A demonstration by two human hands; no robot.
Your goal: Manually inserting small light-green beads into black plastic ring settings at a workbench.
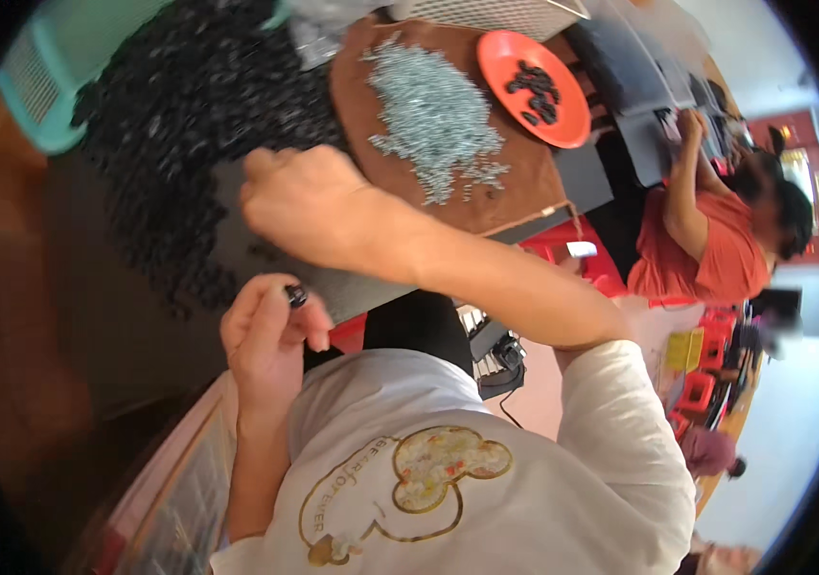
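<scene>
Between the thumb and fingers of my left hand [265, 331] is a small black plastic part [295, 295], held up near the table's front edge. My right hand [302, 206] reaches across at the inner edge of a wide heap of small black parts [208, 77]. Its fingers are curled closed and its back faces up, so whatever the fingertips grip is hidden. Beyond the right wrist lies a pile of small silvery metal pieces, like screws or pins [433, 115], on a brown cloth [357, 72].
An orange-red plate [563, 123] with several black parts sits at the cloth's far right. Green baskets [35, 91] stand at the far left, and a clear plastic bag [318, 29] lies behind the heap. At right a co-worker in an orange shirt [706, 254] sits by grey bins [634, 67].
</scene>
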